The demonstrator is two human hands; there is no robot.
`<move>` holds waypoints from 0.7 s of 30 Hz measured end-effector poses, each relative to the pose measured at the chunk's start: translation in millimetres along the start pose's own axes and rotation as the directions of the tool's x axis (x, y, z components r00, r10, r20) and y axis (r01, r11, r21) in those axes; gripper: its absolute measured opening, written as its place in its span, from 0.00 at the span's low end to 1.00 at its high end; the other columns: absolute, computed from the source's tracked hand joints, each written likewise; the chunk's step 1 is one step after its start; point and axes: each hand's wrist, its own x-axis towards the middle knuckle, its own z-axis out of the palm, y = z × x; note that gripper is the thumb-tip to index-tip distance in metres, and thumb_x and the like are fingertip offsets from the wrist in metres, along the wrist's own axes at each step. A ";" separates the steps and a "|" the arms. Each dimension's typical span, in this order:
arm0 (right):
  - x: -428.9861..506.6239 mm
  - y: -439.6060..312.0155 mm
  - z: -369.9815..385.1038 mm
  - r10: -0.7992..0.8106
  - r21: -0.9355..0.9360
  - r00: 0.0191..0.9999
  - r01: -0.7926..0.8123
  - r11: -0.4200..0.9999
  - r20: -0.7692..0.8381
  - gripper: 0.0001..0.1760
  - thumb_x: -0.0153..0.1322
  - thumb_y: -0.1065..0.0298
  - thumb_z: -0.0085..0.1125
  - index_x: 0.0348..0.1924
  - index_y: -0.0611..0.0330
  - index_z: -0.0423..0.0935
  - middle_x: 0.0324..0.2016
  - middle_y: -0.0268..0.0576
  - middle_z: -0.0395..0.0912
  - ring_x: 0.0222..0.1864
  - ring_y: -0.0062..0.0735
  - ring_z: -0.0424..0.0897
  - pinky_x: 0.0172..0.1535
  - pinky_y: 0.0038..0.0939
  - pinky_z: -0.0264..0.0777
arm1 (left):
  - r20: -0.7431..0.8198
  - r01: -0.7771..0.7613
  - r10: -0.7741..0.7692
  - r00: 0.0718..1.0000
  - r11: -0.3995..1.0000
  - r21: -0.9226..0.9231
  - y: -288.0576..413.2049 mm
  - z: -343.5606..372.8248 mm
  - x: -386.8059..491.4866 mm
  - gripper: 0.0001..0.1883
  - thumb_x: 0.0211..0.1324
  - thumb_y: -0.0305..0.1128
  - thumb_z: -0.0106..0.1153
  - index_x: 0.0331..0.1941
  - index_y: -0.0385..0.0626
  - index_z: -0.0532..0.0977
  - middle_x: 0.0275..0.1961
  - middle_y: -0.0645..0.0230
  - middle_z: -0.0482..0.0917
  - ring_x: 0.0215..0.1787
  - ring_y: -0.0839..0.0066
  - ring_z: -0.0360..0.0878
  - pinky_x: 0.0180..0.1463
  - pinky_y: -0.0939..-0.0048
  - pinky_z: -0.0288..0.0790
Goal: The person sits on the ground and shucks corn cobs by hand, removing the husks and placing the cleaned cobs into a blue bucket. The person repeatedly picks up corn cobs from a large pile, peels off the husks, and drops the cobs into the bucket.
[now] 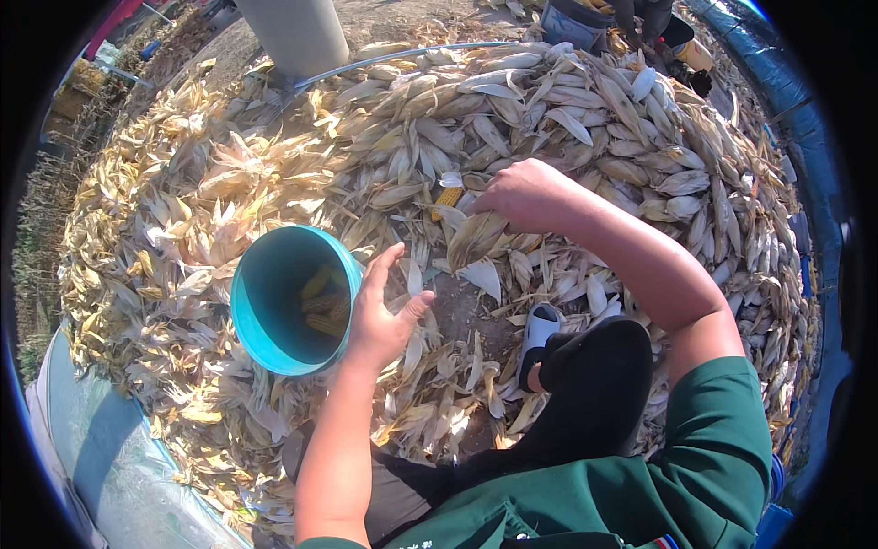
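My left hand (pixel 384 309), empty, has its thumb and fingers apart just right of the rim of a turquoise plastic bucket (pixel 250 336). Several husked yellow corn cobs (pixel 328 305) lie in the bucket's shadowed bottom. My right hand (pixel 525 195) is bent over at the near edge of a heap of unhusked corn. Its fingers are closed on a dry-husked ear of corn (pixel 478 240); the fingertips are partly hidden. Just left of this hand, a corn ear with bare yellow kernels (pixel 448 200) shows among the husks.
Unhusked ears (pixel 603 130) form a broad heap ahead and right. Loose husks (pixel 226 178) cover the left side. A pale column (pixel 295 34) stands beyond. At top right, another person (pixel 648 17) is beside a dark bucket (pixel 575 26). Blue sheeting (pixel 789 75) borders the right.
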 end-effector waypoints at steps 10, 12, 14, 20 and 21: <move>-21.3 -150.1 -48.2 0.622 0.962 0.778 0.227 -0.150 -0.087 0.19 0.77 0.58 0.77 0.51 0.66 0.88 0.36 0.33 0.88 0.34 0.14 0.81 0.40 0.25 0.78 | 0.181 0.457 -0.424 0.887 0.754 -0.473 44.9 8.2 -48.6 0.26 0.76 0.43 0.67 0.68 0.42 0.74 0.41 0.68 0.84 0.28 0.80 0.79 0.30 0.72 0.72; -6.7 -163.4 -28.3 0.732 0.913 0.640 0.404 -0.063 -0.233 0.15 0.80 0.60 0.74 0.46 0.66 0.89 0.33 0.30 0.87 0.33 0.14 0.79 0.38 0.24 0.75 | 0.133 0.420 -0.401 0.906 0.819 -0.391 45.4 13.0 -49.6 0.29 0.78 0.49 0.63 0.71 0.42 0.73 0.44 0.66 0.85 0.31 0.79 0.81 0.31 0.71 0.73; 6.6 -166.5 -13.1 0.809 0.892 0.400 0.329 0.311 -0.430 0.12 0.80 0.65 0.70 0.37 0.66 0.88 0.27 0.31 0.84 0.29 0.17 0.77 0.35 0.28 0.71 | 0.106 0.372 -0.366 0.925 0.807 -0.459 43.0 23.6 -49.9 0.32 0.79 0.56 0.60 0.71 0.42 0.73 0.46 0.64 0.85 0.32 0.79 0.81 0.31 0.71 0.74; 30.5 -162.0 -5.2 0.566 0.596 0.191 0.202 0.777 -0.802 0.10 0.75 0.72 0.71 0.31 0.69 0.84 0.24 0.50 0.78 0.25 0.47 0.77 0.32 0.38 0.70 | 0.232 0.463 -0.592 0.771 0.272 -0.844 52.6 51.0 -46.8 0.35 0.79 0.71 0.45 0.60 0.48 0.73 0.42 0.64 0.80 0.24 0.76 0.73 0.21 0.76 0.63; 33.2 -165.4 -6.2 0.561 0.614 0.255 0.251 0.748 -0.788 0.10 0.75 0.72 0.71 0.31 0.69 0.84 0.24 0.50 0.78 0.26 0.45 0.77 0.32 0.38 0.70 | 0.385 0.469 -0.650 0.655 -0.049 -0.882 56.8 50.0 -42.4 0.33 0.80 0.70 0.44 0.59 0.49 0.73 0.40 0.64 0.79 0.23 0.76 0.72 0.20 0.77 0.60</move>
